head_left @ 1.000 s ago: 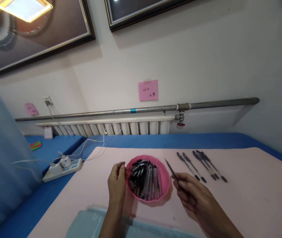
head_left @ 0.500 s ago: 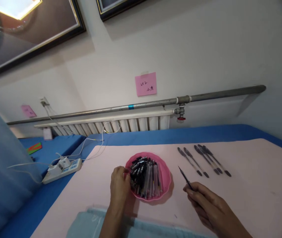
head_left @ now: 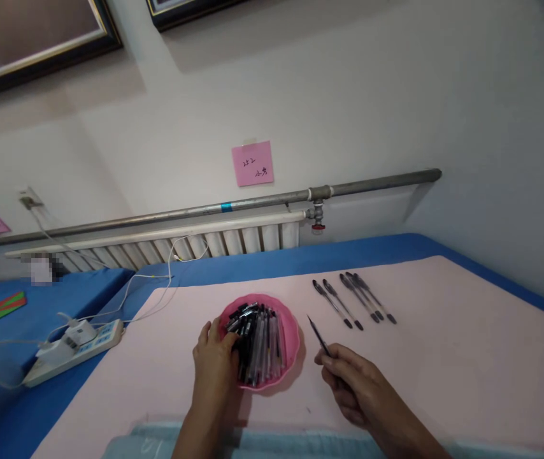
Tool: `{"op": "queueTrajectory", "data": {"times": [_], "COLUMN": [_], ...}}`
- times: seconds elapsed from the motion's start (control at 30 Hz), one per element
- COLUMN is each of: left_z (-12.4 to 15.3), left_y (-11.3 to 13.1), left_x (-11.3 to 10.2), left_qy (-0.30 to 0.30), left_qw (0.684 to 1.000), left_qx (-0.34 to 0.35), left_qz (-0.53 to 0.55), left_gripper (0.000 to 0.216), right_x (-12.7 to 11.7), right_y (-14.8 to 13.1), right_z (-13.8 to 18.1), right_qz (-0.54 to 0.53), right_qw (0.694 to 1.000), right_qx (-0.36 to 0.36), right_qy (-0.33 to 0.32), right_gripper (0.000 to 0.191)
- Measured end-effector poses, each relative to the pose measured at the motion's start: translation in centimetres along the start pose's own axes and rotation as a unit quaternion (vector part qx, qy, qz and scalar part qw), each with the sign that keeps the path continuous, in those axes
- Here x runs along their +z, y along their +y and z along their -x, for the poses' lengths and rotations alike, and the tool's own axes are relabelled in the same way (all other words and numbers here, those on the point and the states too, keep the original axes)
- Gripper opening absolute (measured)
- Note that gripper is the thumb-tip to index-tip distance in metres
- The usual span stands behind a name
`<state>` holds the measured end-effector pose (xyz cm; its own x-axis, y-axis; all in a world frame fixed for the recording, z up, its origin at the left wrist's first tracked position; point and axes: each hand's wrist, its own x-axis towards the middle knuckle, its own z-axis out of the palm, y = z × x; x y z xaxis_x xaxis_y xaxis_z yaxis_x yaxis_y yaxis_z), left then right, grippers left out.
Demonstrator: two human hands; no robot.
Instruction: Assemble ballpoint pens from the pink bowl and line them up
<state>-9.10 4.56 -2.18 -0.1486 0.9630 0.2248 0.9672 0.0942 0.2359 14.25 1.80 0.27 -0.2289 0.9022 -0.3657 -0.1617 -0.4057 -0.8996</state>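
The right hand pinches a pen, light and stiff I'd guess, best held behind the tip; left of it, the left hand curls at the bowl, hold unclear.

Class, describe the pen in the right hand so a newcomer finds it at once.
On the pink sheet, find the round pink bowl. Right of it, the right hand grips the pen. Unlike the loose pens lying beyond, it is held, slim point bared.
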Motion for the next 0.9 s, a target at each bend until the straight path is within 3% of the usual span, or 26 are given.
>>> {"op": "queueTrajectory", "data": {"times": [0.27,0.57,0.67,0.77,0.83,0.9], "left_z": [0.4,0.3,0.2,0.4,0.6,0.8], "left_y": [1.0,0.2,-0.2,-0.1,0.2,0.9], "left_x": [-1.4,-1.0,-1.6,-2.4,-2.9,-3.3], "left_qy": [-0.035,0.019,0.046,0.048,0.017,-0.036], "left_qw": [0.999,0.997,0.983,0.919,0.839,0.736], "left_qx": [-0.016,-0.04,-0.054,-0.097,-0.135,-0.166], "left_qz": [0.001,0.065,0.168,0.378,0.527,0.656], "left_gripper": [0.03,0.024,0.021,0.018,0.02,0.023], "right_x": [-0.1,-0.1,-0.1,-0.2,-0.2,0.1], "right_y": [-0.2,-0.4,-0.4,-0.6,-0.7,-0.5], "right_z": [0.4,0.4,0.4,0.4,0.4,0.5], "right_qz": [-0.041,-0.035,-0.034,-0.033,-0.029,-0.011], "right_qw": [0.999,0.999,0.999,0.999,1.0,1.0], "right_qx": [-0.004,-0.001,0.005,0.0,-0.006,0.002], "right_qy": [0.011,0.017,0.013,0.006,-0.002,-0.022], "right_gripper": [0.02,0.021,0.022,0.022,0.023,0.025]}}
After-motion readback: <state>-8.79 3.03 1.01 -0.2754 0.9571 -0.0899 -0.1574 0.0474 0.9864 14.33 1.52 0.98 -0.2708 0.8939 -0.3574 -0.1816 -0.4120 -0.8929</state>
